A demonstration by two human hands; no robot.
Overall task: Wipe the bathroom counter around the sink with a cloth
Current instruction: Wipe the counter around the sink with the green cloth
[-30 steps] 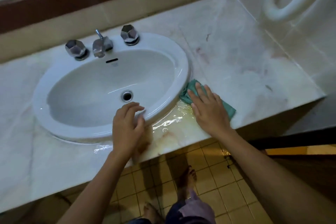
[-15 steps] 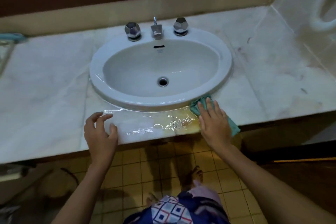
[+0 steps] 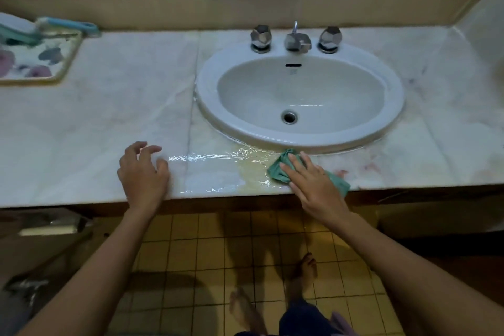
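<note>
Our right grip (image 3: 313,185) lies flat with straight fingers, pressing the cloth (image 3: 276,170) onto the tabletop (image 3: 109,123) just below the sink (image 3: 210,114) rim. We judge the flat palm spreads pressure so the cloth soaks up the puddle (image 3: 218,169) just to its left. Our left grip (image 3: 143,174), fingers loosely curled and holding nothing, rests at the tabletop's front edge past the puddle's far end, likely to steady us. That wet strip looks not yet wiped.
</note>
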